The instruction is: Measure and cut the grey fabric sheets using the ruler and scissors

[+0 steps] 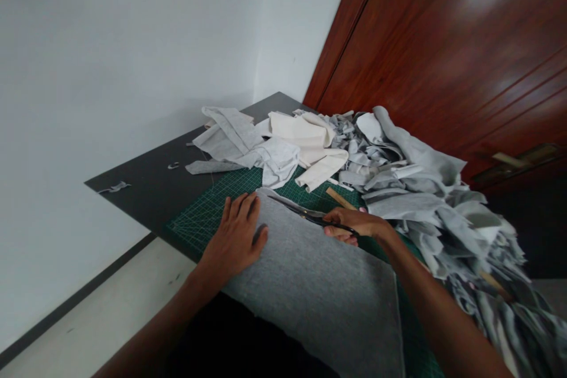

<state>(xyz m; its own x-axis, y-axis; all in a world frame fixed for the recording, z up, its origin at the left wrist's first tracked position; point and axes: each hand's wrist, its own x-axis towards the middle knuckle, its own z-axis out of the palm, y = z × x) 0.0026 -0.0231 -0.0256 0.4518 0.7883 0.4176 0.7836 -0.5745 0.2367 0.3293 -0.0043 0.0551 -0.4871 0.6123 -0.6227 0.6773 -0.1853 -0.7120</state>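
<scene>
A large grey piece of fabric [328,295] lies over the cutting mat, its near part hanging toward my body. My left hand [237,236] rests on its upper left corner, fingers stretched out and a little apart. In my right hand [348,225] is a pair of black-handled scissors [295,208], held along the fabric's far edge with the blades pointing left toward my left hand. A narrow strip of fabric shows along the far side of the blades. The fingers inside the handles are partly hidden.
A green gridded cutting mat [195,221] covers part of the dark table [146,174]. Pale cloth pieces [301,130] lie beyond it, and a heap of grey scraps [411,189] fills the right. A wooden ruler [340,198] lies near my right hand. Behind stand a white wall and a reddish-brown door [452,53].
</scene>
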